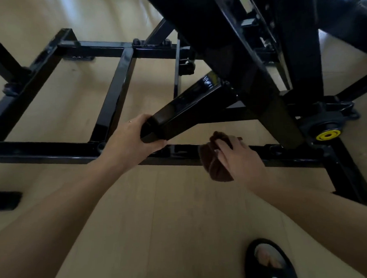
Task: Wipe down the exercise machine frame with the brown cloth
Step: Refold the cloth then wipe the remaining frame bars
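A black slipper (271,261) on pale wooden floor (160,213).

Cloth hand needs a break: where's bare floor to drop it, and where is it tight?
Free: the floor in front of the near rail, between the forearms. Also the bays between the crossbars, reached over the rail. Tight: right of the cloth, around the yellow-capped pivot and struts.

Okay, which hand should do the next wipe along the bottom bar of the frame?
Right. The right hand already presses the brown cloth on the bottom bar, while the left hand grips the angled bar's end.
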`<action>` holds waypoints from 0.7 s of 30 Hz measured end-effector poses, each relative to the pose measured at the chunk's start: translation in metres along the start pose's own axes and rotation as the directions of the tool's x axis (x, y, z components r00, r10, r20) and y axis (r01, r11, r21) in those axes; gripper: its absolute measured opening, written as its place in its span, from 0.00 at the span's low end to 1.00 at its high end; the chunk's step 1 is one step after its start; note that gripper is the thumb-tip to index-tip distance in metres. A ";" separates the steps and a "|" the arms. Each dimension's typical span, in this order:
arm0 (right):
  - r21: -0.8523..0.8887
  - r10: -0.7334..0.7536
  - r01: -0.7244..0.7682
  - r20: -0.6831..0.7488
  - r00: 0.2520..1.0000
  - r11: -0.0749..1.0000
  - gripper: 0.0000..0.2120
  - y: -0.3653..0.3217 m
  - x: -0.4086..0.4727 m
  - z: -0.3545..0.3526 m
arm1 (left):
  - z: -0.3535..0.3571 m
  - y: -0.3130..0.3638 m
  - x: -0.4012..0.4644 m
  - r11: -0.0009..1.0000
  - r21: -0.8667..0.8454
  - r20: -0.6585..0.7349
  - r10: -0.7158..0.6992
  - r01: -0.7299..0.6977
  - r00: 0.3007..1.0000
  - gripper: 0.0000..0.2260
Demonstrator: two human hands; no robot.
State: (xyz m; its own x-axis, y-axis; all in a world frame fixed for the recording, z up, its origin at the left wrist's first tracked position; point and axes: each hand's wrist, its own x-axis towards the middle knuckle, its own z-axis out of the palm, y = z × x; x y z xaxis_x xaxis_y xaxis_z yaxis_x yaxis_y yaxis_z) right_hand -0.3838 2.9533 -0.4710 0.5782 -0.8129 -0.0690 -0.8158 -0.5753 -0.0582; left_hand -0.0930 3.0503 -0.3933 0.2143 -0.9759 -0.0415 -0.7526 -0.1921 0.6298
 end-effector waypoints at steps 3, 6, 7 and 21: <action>0.080 0.249 -0.244 -0.067 0.966 0.967 0.23 0.030 -0.015 0.002 | -0.002 0.006 0.001 0.999 -0.044 0.021 -0.027 0.028 0.999 0.25; 0.091 0.326 -0.317 -0.107 0.939 0.944 0.23 0.028 -0.020 0.009 | 0.001 0.003 0.000 0.997 -0.077 -0.018 -0.028 0.027 0.999 0.25; 0.120 0.360 -0.347 -0.113 0.926 0.930 0.23 0.023 -0.017 0.012 | 0.002 0.001 0.001 0.997 -0.071 -0.035 -0.017 0.015 0.999 0.25; 0.207 -0.229 0.225 -0.005 0.973 0.952 0.22 -0.096 0.013 0.002 | 0.008 -0.006 0.001 0.998 -0.038 -0.074 0.044 -0.047 0.996 0.25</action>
State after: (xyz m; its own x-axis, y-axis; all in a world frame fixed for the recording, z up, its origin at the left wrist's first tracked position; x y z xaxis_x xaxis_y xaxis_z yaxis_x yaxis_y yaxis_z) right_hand -0.2978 2.9979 -0.4679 0.7499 -0.6597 -0.0489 -0.6447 -0.7124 -0.2771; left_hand -0.0938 3.0492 -0.4033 0.2263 -0.9731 0.0438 -0.7379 -0.1419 0.6599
